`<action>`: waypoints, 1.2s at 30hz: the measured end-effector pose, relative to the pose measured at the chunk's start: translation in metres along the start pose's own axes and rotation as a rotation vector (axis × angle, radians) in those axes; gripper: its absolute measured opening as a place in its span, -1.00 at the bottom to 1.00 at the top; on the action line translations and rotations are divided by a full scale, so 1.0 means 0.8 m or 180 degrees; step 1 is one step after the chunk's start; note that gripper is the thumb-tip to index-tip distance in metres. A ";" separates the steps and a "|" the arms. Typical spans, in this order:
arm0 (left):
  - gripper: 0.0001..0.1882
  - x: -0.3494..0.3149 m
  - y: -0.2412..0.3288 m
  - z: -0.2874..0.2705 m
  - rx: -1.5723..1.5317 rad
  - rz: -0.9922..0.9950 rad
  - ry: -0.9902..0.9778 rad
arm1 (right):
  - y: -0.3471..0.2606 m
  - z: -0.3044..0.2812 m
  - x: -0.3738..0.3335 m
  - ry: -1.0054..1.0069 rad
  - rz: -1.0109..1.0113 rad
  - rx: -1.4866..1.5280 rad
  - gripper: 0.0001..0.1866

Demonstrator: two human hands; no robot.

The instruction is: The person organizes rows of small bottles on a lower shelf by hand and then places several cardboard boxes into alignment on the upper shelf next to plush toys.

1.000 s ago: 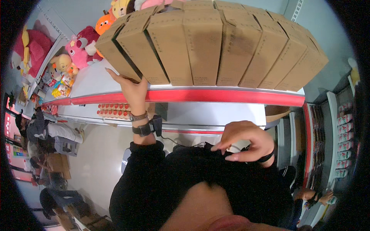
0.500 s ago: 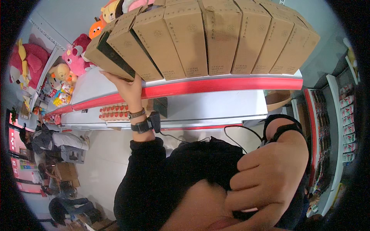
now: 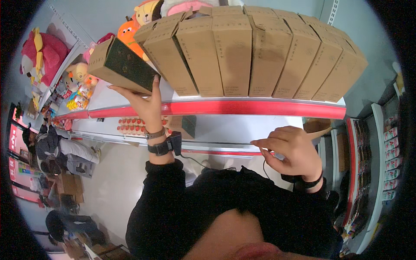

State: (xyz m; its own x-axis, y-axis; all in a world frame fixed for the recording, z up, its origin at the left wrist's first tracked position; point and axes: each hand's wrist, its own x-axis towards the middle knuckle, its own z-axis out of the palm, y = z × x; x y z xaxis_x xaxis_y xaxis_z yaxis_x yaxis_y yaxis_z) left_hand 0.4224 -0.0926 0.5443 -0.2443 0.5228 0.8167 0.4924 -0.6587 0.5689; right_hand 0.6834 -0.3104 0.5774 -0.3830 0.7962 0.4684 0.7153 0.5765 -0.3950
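A brown cardboard box [image 3: 103,71] with a dark green side leans at the left end of the upper shelf [image 3: 169,99]. My left hand [image 3: 146,106] grips its lower end, thumb against the green side and fingers beneath. A gap separates this box from a row of several similar brown boxes [image 3: 232,56] standing side by side. Over the lower shelf [image 3: 221,130], my right hand [image 3: 292,151] hovers with nothing in it, its fingers loosely bent and the index finger stretched toward the left.
A red strip [image 3: 260,109] runs along the upper shelf's front. Below are red-topped small items [image 3: 141,126] and another box [image 3: 184,125]. Plush toys [image 3: 128,34] sit behind the boxes. Other people [image 3: 56,147] are off to the left. Hanging packets [image 3: 391,160] line the right.
The box in my left hand has come away from the row and tilted left, showing more of its green side. My right hand has moved from close to my chest up to the shelf.
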 end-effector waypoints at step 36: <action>-0.07 -0.278 -0.044 -0.073 0.0251 -0.0284 -0.2776 | 0.089 0.321 -0.007 -0.0235 0.2258 0.3476 -0.03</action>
State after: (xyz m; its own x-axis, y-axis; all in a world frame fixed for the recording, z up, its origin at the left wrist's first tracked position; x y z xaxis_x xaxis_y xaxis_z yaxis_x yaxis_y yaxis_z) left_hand 0.4102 -0.2174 0.3485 0.4246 0.8187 0.3865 0.5659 -0.5732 0.5925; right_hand 0.5865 -0.2264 0.3442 -0.1763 0.9748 -0.1366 -0.0543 -0.1482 -0.9875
